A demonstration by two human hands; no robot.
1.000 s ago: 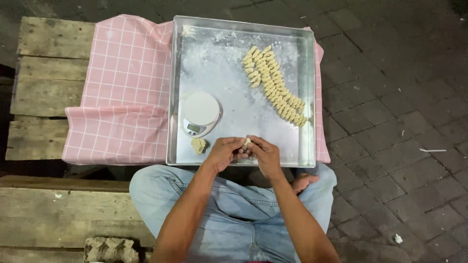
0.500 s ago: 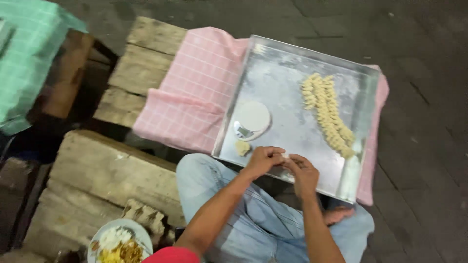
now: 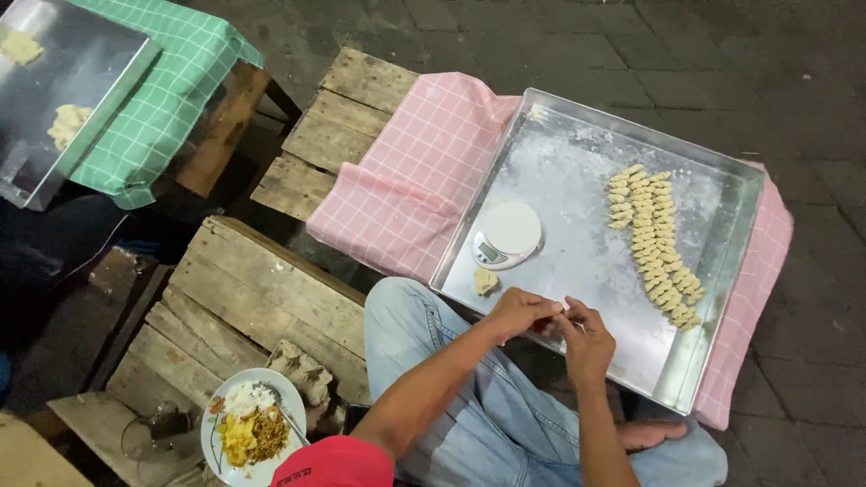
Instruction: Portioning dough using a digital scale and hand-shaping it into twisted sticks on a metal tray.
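Fingertips of both hands meet over the near edge of the metal tray [image 3: 722, 271]. Left hand [image 3: 519, 311] and right hand [image 3: 588, 338] are curled in, pinching a small pale piece of dough [image 3: 566, 309] between them; only a sliver of it shows.

Step in hand, by judgement: shaping one piece. The next move likely calls for a light, even pinch and a free spot beside the rows of shaped pieces [image 3: 654, 243] on the floured tray.

A spare dough lump [image 3: 485, 281] lies just beside the small white scale [image 3: 507, 234].

Hard to make out: the piece's shape, hidden by the fingers. A plate of food [image 3: 248, 428] sits at lower left, another tray [image 3: 54, 99] is cut off at upper left.
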